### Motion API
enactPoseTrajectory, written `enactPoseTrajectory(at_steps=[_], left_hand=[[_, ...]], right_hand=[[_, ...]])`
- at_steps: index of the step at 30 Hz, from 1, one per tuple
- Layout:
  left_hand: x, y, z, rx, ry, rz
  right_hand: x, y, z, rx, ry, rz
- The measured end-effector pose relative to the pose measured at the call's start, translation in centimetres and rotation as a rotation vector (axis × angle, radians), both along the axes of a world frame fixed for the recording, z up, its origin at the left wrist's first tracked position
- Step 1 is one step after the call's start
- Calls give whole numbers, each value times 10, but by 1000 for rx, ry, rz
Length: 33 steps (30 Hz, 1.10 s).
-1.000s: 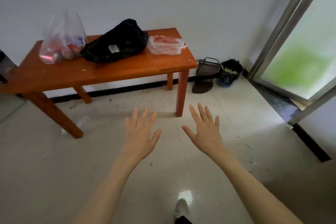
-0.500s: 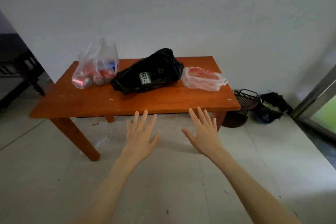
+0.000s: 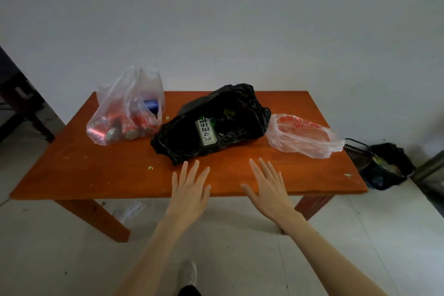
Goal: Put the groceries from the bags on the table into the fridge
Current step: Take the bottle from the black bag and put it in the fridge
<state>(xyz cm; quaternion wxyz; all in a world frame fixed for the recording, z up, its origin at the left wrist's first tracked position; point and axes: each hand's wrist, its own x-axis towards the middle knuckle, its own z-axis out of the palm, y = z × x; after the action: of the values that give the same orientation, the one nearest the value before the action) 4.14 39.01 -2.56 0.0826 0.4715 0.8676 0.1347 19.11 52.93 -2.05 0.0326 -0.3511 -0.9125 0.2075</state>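
An orange-brown wooden table (image 3: 72,170) stands against a plain pale wall (image 3: 240,19) on a light tiled floor (image 3: 48,247). Three bags lie in a row along the far half of the tabletop. The black bag (image 3: 230,113) occupies the centre, lying on its side with its mouth toward the near edge; a pale carton with dark printed characters (image 3: 206,131) shows inside the opening. To its left, a clear plastic bag (image 3: 127,113) stands with its handles up and holds red cans and a blue item. To its right, a smaller clear bag (image 3: 302,136) lies flat and contains a red-and-white item; it sits just beside the black bag. On the floor past the right end of the table sit a dark basket (image 3: 356,149) and a dark bin bag with mixed contents (image 3: 386,166). Dark furniture (image 3: 19,103) is partly visible at the left edge. Both forearms extend forward over the near edge of the table. The left hand (image 3: 189,192) is flat, palm down, fingers straight and slightly spread, holding nothing; its fingertips lie just short of the black bag's near edge. The right hand (image 3: 269,190) is likewise flat with fingers spread, holding nothing, above bare tabletop, with the black bag ahead to its left and the smaller clear bag ahead to its right, both apart from its fingers. A white shoe (image 3: 188,274) shows at the bottom of the view.
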Motion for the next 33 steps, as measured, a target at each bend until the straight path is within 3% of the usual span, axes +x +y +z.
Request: enactPoseTrajectory(at_steps=[9, 13, 21, 28, 33], left_hand=[[-129, 68, -36, -173, 57, -231], [-160, 90, -53, -279, 13, -286], [-194, 108, -78, -285, -171, -283], [-195, 120, -93, -276, -280, -242], [-192, 125, -99, -286, -285, -215]], right_hand=[[-134, 41, -26, -181, 0, -182], [-180, 76, -17, -162, 10, -199], [-271, 121, -48, -328, -137, -107], [-308, 137, -98, -325, -375, -134], [-317, 140, -113, -252, -414, -179]])
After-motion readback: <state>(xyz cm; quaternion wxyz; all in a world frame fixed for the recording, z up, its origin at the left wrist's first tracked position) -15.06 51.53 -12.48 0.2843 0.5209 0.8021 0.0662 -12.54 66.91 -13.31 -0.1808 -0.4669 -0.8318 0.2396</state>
